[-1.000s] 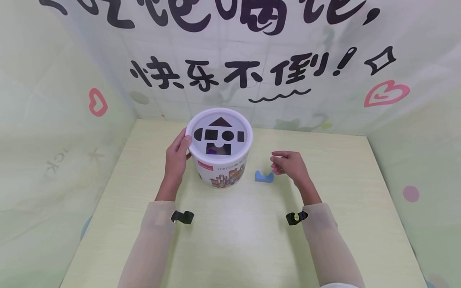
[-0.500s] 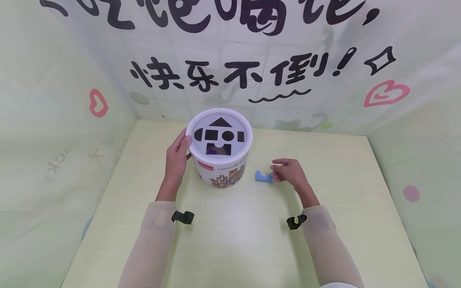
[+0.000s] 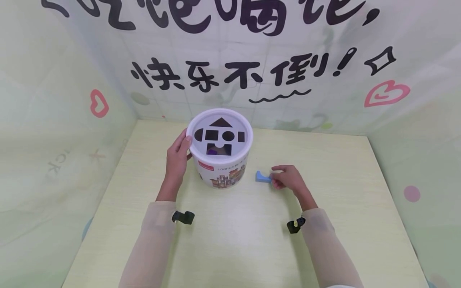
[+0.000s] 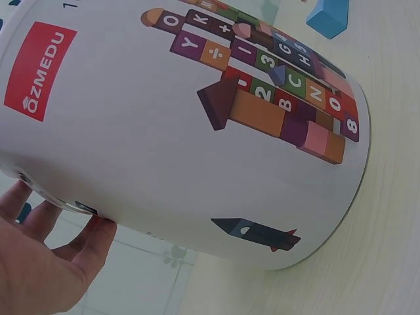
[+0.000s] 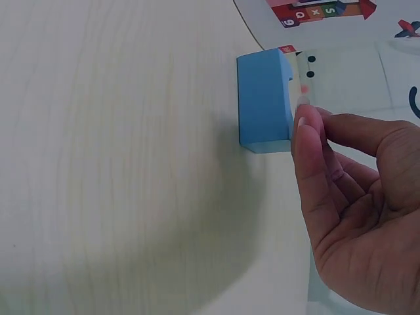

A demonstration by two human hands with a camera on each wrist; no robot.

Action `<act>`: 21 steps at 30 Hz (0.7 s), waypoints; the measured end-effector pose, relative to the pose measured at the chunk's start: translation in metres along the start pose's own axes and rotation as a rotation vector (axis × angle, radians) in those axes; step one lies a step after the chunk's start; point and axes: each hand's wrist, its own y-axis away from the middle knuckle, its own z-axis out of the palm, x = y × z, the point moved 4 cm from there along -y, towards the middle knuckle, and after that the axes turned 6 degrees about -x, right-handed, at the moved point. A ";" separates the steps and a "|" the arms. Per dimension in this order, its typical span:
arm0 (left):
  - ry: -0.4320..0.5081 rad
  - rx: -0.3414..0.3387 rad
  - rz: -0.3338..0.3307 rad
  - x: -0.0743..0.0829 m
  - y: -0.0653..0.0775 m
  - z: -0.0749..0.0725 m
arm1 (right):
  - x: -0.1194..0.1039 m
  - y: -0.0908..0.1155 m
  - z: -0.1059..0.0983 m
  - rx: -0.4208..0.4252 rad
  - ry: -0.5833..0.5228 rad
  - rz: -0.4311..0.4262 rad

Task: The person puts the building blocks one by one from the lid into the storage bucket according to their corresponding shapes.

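A white bucket [image 3: 229, 174] stands on the table. Its lid [image 3: 199, 151] has cut-outs of different shapes. My left hand [image 3: 176, 159] holds the bucket's left side, with the thumb on the rim; in the left wrist view the fingertips [image 4: 102, 230] lie along its edge. To the right of the bucket, a blue arch block [image 3: 263, 178] rests on the table, curved notch up. Fingertips of my right hand [image 3: 289, 179] pinch the right end of this block. The right wrist view shows the blue face [image 5: 264, 98] unobstructed, while the fingers hide part of the notch side.
Something purple [image 3: 212, 152] shows through the lid's arch-shaped opening. A printed cloth [image 3: 223, 48] with large black characters hangs behind the pale wooden table [image 3: 230, 248]. Cloth walls also stand at the left and right. A black wrist camera sits on each forearm.
My right hand has come down and slightly toward me, from above the blue block onto its right end. The block, bucket and left hand have stayed in place.
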 end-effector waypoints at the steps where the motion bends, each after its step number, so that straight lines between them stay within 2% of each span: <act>1: 0.001 0.000 0.000 0.000 0.000 0.000 | 0.001 0.000 0.001 -0.006 0.005 0.002; 14: -0.005 0.011 0.001 0.000 0.000 0.000 | 0.012 -0.003 0.006 -0.044 0.099 0.025; 21: 0.000 0.011 0.003 -0.002 -0.001 -0.001 | 0.016 -0.004 0.007 -0.049 0.109 0.028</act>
